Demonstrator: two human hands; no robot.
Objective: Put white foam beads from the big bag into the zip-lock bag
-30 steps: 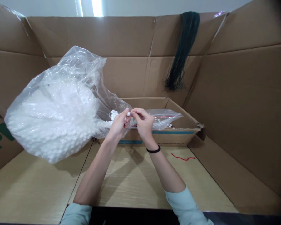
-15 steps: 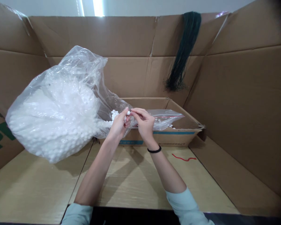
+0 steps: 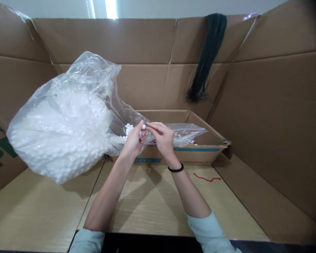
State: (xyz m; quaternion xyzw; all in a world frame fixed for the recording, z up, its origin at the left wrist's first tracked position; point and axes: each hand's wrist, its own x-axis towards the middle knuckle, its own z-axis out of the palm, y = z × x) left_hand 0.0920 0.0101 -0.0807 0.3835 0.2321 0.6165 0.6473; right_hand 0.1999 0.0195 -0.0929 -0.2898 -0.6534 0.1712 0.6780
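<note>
Between the thumb and fingers of my left hand is a small white ball. The fingertips of my right hand are pinched together just beside the ball; whatever they grip is too small to make out. A large clear plastic bag full of white balls lies to the left, its mouth spreading toward my left hand with loose balls in it. Under and behind my hands stands an open cardboard box. A clear zip bag with a red seal line lies over the box, right of my right hand.
A bundle of dark green strands hangs over the back cardboard wall. On the wooden tabletop lies a short red cord. Tall cardboard sides enclose the work area left and right.
My right hand has shifted very slightly to the right, its fingertips a little farther from the ball. The left hand and the bags look nearly the same.
</note>
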